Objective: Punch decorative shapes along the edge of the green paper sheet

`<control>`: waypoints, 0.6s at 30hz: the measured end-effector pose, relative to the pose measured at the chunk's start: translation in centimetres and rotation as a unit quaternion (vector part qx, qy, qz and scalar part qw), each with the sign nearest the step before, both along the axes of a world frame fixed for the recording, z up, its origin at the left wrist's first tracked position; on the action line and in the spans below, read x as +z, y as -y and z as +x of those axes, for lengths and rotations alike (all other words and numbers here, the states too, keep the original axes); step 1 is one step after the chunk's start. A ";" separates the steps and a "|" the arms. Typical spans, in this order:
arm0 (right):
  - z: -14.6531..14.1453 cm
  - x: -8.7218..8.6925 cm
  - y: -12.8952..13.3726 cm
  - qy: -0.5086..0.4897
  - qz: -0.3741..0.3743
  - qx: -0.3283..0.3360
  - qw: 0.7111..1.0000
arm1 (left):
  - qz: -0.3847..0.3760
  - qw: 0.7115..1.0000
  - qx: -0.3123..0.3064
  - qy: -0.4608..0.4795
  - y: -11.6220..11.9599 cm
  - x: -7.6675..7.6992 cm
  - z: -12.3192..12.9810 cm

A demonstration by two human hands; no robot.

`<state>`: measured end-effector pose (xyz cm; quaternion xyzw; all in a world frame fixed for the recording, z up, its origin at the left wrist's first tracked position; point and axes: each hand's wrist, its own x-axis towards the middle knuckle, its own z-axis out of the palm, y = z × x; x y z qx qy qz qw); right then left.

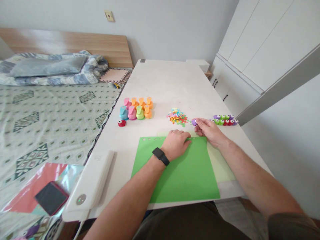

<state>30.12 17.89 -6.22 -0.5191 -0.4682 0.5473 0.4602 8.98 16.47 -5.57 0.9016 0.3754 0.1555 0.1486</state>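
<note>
A green sheet (185,180) lies on the white table, with a row of punched holes along its far edge. My left hand (175,143) rests on that edge, its fingers curled together; anything between them is hidden. Beyond the sheet's far right corner, my right hand (206,129) pinches a small purple punch (194,122) between thumb and fingers. A pile of colourful paper cutouts (178,116) sits left of the punch. Under the green sheet, a pale yellow-green sheet (221,163) shows at the right.
Several large punches (136,112) and a small red punch (121,123) stand at the left. Several small punches (226,122) are lined up at the right. A white machine (92,180) lies along the near left edge of the table (165,80). A bed is further left.
</note>
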 end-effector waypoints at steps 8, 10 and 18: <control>-0.5 1.7 -0.9 0.009 0.053 0.007 0.999 | 0.004 1.000 0.004 0.014 0.1 -0.1 -0.1; -2.3 3.2 -1.5 0.051 0.069 0.046 0.995 | 0.003 1.000 0.007 0.019 0.0 -0.3 -0.1; -15.3 6.5 -5.3 0.297 0.194 0.216 0.910 | -0.001 0.994 -0.002 0.110 -0.4 -1.3 0.0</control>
